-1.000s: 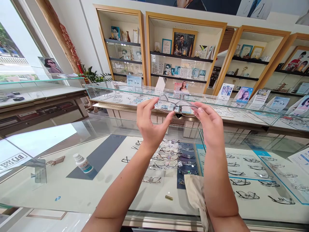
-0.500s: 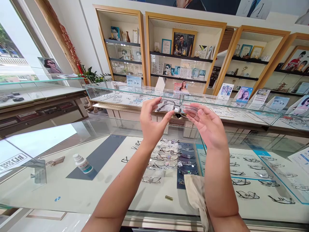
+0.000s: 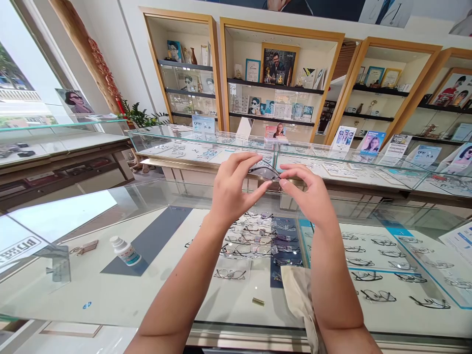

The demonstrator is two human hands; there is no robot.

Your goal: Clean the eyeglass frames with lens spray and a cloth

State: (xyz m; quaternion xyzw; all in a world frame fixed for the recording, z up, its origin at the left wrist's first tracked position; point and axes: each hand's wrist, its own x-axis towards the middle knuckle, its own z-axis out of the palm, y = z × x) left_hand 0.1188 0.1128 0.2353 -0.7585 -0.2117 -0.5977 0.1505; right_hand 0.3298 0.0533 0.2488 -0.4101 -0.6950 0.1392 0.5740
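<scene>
A pair of eyeglasses (image 3: 264, 172) with a thin dark frame and clear lenses is held up in the air above the glass counter. My left hand (image 3: 233, 187) grips it from the left, with index finger above and thumb below. From the other side, my right hand (image 3: 308, 194) pinches the frame near its right end between thumb and fingers. The glasses are turned at an angle, so one lens shows plainly and the rest is partly hidden by my fingers. Beneath my right forearm lies a beige cloth (image 3: 298, 290) on the counter.
The glass display counter (image 3: 162, 300) holds rows of eyeglasses (image 3: 254, 238) under its top. A white bottle (image 3: 125, 250) stands at left on it. A small gold-coloured piece (image 3: 258, 301) lies near the front edge. Another glass showcase (image 3: 221, 140) runs behind, with wooden shelves (image 3: 280, 83) beyond.
The eyeglasses have been turned from facing broadly to a slanted, narrower view. My right hand has shifted slightly down and its fingers have closed into a pinch.
</scene>
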